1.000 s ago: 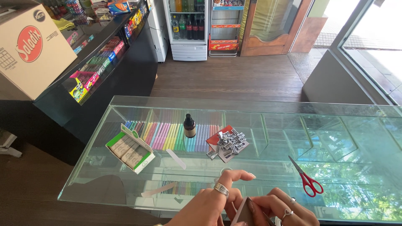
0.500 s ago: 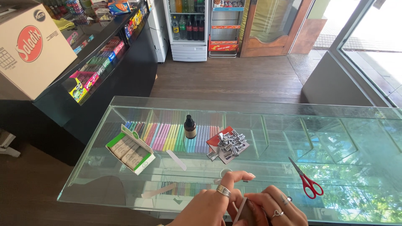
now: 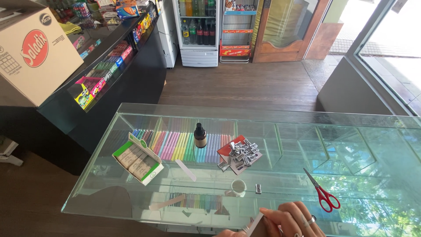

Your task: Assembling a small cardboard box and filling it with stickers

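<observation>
At six o'clock on the glass tabletop [image 3: 131, 193], the right hand [image 3: 294, 217] has its grip pinching a thin flat strip [image 3: 255, 224], steadied apparently against the left hand [image 3: 230, 233], whose grip I cannot tell, scissors [image 3: 322, 193] lying at three o'clock.

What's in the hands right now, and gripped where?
The right hand pinches a thin flat pale strip at its upper end. The left hand is mostly out of frame; its hold cannot be told.
</observation>
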